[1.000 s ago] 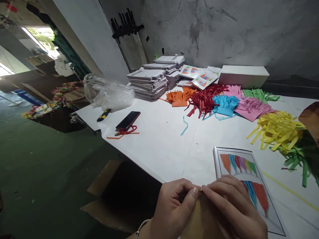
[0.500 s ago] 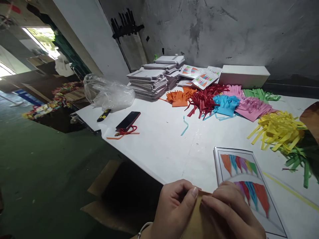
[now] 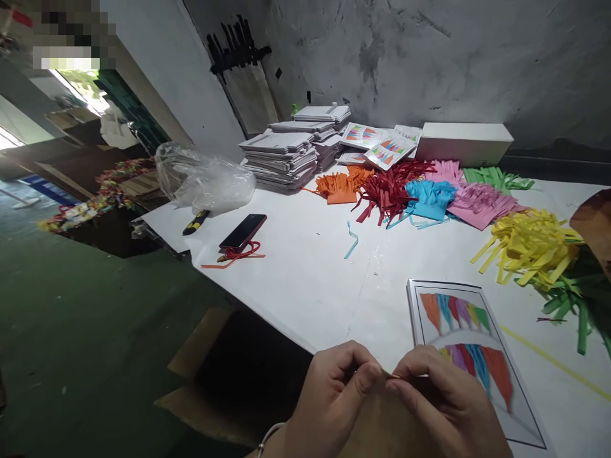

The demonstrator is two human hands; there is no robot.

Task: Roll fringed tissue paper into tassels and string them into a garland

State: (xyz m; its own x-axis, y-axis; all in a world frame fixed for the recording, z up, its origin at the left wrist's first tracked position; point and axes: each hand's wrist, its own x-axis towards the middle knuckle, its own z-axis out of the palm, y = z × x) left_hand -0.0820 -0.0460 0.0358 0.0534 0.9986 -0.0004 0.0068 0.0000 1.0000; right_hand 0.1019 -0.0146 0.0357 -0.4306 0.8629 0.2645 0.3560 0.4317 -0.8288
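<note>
Near the bottom of the head view, my left hand (image 3: 331, 397) and my right hand (image 3: 446, 404) pinch the upper edge of a tan-brown sheet (image 3: 384, 423), probably paper. Thumbs and forefingers are pressed together on it, with the fingertips nearly meeting. The sheet hangs below the hands and its lower part runs out of view. Just beyond my right hand lies a stack of printed cards (image 3: 477, 337) showing coloured tassel garlands, partly covered by that hand.
Fringed paper bundles in orange (image 3: 341, 191), dark red (image 3: 384, 194), blue (image 3: 432, 200), pink (image 3: 484, 203) and yellow (image 3: 532, 245) line the table's back. Behind stand stacked white packets (image 3: 279, 162) and a white box (image 3: 465, 143). A phone (image 3: 242, 232), cutter (image 3: 196, 222) and plastic bag (image 3: 210, 181) lie left.
My right hand has shifted slightly, its thumb now stretched along the near side of the sheet and its forefinger beyond. The sheet's upper edge looks pinched smaller between the fingertips.
</note>
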